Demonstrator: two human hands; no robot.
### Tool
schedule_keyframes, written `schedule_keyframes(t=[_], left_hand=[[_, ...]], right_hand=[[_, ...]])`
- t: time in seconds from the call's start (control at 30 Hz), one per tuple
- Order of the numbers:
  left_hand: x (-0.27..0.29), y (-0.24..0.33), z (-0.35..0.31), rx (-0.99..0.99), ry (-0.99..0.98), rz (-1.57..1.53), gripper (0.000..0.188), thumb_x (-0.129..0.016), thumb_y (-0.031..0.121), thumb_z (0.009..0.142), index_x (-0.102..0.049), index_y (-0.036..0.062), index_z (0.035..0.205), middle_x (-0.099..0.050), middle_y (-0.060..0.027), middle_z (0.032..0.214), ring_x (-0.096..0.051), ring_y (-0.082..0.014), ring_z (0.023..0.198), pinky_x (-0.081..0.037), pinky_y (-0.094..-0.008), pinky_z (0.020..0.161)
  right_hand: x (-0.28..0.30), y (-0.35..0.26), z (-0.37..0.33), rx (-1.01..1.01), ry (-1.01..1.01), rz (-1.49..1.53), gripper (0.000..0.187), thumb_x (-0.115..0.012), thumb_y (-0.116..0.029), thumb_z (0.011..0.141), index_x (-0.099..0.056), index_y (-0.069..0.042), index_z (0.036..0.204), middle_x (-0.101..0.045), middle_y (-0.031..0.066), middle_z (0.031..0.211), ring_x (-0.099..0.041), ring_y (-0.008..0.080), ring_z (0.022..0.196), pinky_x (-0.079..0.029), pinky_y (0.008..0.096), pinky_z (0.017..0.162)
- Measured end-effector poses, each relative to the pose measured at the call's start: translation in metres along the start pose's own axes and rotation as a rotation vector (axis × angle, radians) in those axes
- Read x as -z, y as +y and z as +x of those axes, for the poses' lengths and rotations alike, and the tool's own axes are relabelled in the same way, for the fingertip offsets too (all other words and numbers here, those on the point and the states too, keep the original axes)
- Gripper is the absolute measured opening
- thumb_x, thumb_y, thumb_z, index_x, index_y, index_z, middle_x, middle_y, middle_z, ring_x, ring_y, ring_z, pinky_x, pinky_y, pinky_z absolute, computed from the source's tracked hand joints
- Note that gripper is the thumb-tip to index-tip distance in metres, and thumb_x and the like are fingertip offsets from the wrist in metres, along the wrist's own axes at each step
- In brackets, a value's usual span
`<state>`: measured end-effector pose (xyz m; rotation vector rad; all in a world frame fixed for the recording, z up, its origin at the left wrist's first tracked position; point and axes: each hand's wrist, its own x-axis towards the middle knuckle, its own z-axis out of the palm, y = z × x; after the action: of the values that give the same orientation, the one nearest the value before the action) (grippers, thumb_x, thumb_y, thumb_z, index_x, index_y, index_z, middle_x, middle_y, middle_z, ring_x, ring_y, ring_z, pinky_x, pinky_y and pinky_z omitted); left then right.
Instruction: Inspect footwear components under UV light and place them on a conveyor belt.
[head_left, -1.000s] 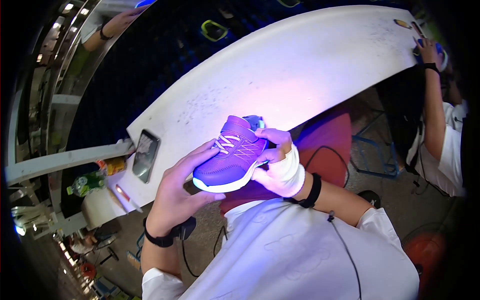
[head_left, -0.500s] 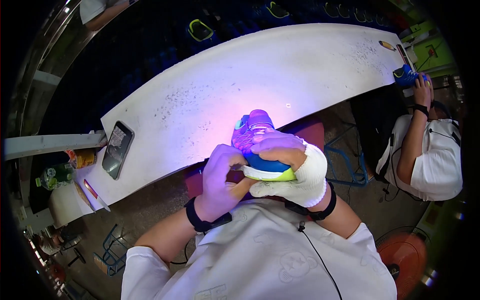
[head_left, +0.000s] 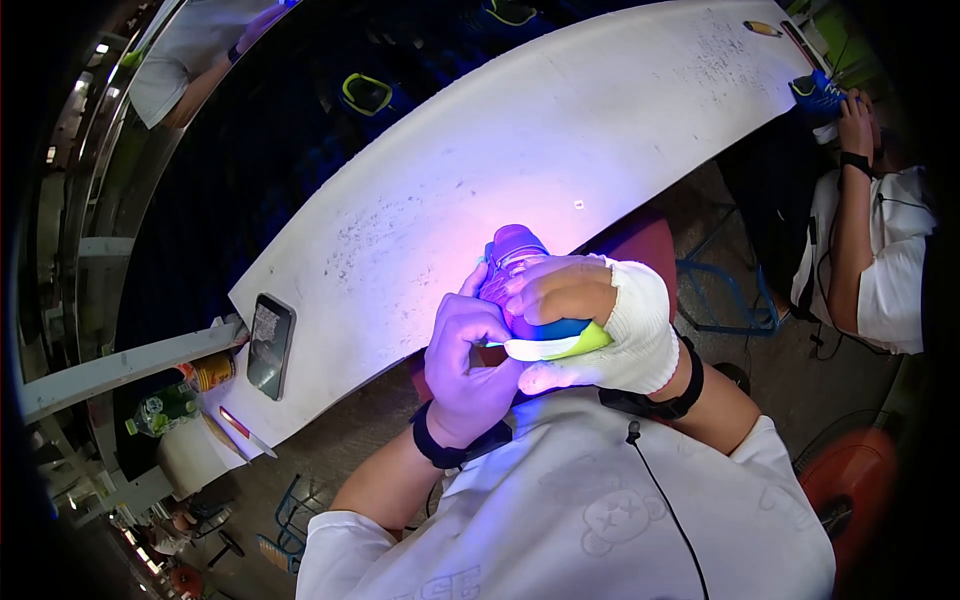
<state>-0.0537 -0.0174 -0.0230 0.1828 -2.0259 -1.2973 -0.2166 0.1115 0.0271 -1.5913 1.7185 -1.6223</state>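
Head: shoe [head_left: 545, 348] between the fingers [head_left: 565, 294]

Four shoes show clearly: one blue-toed shoe [head_left: 560, 329] at the centre, two lime-collared shoes [head_left: 368, 94] toward eleven and twelve o'clock, one blue shoe [head_left: 817, 93] at two. There is one phone [head_left: 270, 346] near nine o'clock, one bottle [head_left: 166, 409] and one red-handled knife [head_left: 247, 432] at eight, and one red fan [head_left: 850, 478] at four.
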Motion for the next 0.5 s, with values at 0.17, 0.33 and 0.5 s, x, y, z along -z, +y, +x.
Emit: schedule_keyframes(t=[0.17, 0.33, 0.5], left_hand=[[-0.012, 0.007, 0.007, 0.158, -0.065, 0.099, 0.043, -0.097, 0.012, 0.074, -0.062, 0.0068, 0.099, -0.060, -0.0099, 0.100, -0.061, -0.0269, 0.090, -0.045, -0.0618, 0.120], [0.011, 0.007, -0.001, 0.201, -0.239, 0.413, 0.053, -0.096, 0.009, 0.074, -0.067, 0.0074, 0.118, -0.059, -0.0180, 0.132, -0.058, -0.0361, 0.124, -0.046, -0.0513, 0.118], [0.064, 0.004, 0.025, 0.244, -0.376, 0.286, 0.073, -0.091, 0.004, 0.078, -0.063, 0.0082, 0.145, -0.057, -0.0191, 0.155, -0.054, -0.0372, 0.144, -0.045, -0.0472, 0.120]], right_hand=[[0.006, 0.018, -0.025, -0.010, 0.140, 0.149, 0.043, -0.099, -0.013, 0.073, -0.069, -0.008, 0.104, -0.080, 0.0141, 0.107, -0.079, 0.0346, 0.110, -0.062, 0.0455, 0.096], [0.041, 0.031, -0.045, -0.129, 0.108, 0.029, 0.044, -0.097, -0.020, 0.076, -0.077, -0.005, 0.112, -0.080, 0.0200, 0.115, -0.079, 0.0342, 0.109, -0.062, 0.0405, 0.093], [0.019, 0.049, -0.042, -0.629, 0.386, 0.325, 0.050, -0.079, -0.041, 0.099, -0.076, 0.006, 0.115, -0.078, 0.0108, 0.091, -0.074, 0.0149, 0.082, -0.058, 0.0295, 0.075]])
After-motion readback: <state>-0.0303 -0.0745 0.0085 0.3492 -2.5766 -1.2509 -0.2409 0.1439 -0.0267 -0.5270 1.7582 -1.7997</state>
